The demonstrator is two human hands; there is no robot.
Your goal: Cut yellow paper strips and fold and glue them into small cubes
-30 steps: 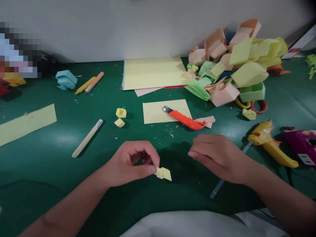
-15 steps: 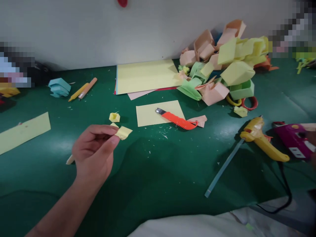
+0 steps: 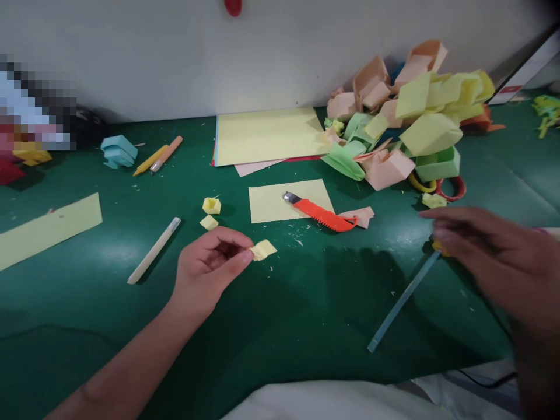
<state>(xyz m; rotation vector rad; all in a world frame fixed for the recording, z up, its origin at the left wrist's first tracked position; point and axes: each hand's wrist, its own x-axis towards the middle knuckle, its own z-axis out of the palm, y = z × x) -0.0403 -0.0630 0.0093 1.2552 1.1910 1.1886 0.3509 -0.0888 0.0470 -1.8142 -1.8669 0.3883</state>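
Note:
My left hand [image 3: 212, 268] pinches a small folded piece of pale yellow paper [image 3: 263, 250] between thumb and fingertips, above the green table. Just behind that hand are a small yellow paper cup [image 3: 212, 205] and a yellow paper square [image 3: 209, 223]. On the right, my right hand [image 3: 494, 256] is over the yellow hot glue gun [image 3: 441, 248], hiding most of it. Its fingers look stretched out; whether they touch the gun I cannot tell. A long translucent glue stick [image 3: 405, 300] sticks out of the gun towards me.
An orange utility knife [image 3: 326, 214] lies on a yellow paper sheet [image 3: 271, 202]. Behind stand stacked sheets [image 3: 266, 137] and a heap of folded paper pieces [image 3: 394, 116], with scissors handles [image 3: 452, 188] beneath. At left are a pale stick [image 3: 153, 252], pens [image 3: 166, 154] and a paper strip [image 3: 52, 227].
My left hand has moved right with the yellow paper piece, uncovering the pale stick. My right hand has come in over the glue gun. The view has shifted slightly.

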